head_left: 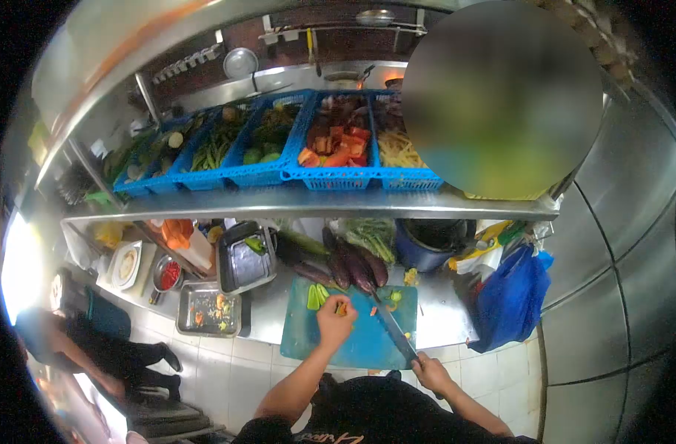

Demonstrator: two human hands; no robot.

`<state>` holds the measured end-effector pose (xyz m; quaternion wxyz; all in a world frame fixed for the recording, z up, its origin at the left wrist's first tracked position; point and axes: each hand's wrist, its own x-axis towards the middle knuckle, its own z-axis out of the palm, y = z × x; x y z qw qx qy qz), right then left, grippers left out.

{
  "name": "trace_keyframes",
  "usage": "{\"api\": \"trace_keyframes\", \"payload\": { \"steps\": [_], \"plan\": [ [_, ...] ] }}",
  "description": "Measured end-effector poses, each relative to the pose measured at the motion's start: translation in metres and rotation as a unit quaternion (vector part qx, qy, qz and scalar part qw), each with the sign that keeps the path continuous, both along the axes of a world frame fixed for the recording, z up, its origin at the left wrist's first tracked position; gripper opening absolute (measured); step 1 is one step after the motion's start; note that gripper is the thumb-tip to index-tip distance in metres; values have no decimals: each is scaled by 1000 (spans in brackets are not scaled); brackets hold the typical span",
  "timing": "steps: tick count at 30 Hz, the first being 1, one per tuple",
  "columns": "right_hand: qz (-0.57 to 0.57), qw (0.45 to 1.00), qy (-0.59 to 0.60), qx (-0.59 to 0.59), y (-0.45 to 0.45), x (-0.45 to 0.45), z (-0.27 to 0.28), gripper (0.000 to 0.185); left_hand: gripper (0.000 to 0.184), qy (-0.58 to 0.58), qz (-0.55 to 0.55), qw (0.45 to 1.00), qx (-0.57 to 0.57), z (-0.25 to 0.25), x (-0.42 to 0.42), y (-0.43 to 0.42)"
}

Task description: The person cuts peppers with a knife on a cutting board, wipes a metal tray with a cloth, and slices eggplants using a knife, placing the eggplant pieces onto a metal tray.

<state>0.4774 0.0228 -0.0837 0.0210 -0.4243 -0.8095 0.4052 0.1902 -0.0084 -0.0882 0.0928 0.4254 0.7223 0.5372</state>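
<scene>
A teal cutting board (353,351) lies at the counter's front edge. Above its left part, my left hand (336,323) has its fingers curled around something small that I cannot make out. My right hand (433,371) grips the handle of a long knife (392,325), whose blade slants up and left across the board. Cut green pieces (317,296) lie just behind my left hand. Small green and pale scraps (394,297) are on the board right of the blade. Several dark purple eggplants (359,270) rest behind the board, close to the knife's tip.
Blue baskets (330,175) of vegetables stand on a steel shelf (323,201) above the counter. Metal trays (238,277) and a bowl of red pieces (168,276) are at left. A dark blue pot (425,255) and blue bag (510,296) are right. Another person (123,355) stands far left.
</scene>
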Motion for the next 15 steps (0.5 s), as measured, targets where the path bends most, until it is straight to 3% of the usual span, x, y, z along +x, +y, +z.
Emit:
{"api": "trace_keyframes", "payload": {
  "steps": [3,5,7,8,9,10,12,13,15],
  "plan": [
    [-2,999,13,36,0,4,-5,28,20,157,-16,933,323,172,-13,10],
    [-8,999,2,39,2,-4,6,30,24,301,22,866,398,253,-29,21],
    [-13,996,-15,85,7,-4,3,27,23,347,24,815,463,319,-37,42],
    [-11,996,-22,80,11,-6,10,27,20,393,23,799,454,342,-47,54],
    [-2,997,-30,68,12,-7,14,27,16,381,33,831,405,358,-49,66],
    [4,997,-14,71,14,-6,10,27,18,389,50,874,287,370,-48,71],
    [15,997,5,76,19,-4,10,29,35,436,25,892,118,368,-69,100],
    [17,996,9,82,20,-3,12,30,27,431,54,896,87,369,-61,98],
    [36,994,37,96,25,1,6,34,37,425,97,862,258,358,-57,84]
  ]
}}
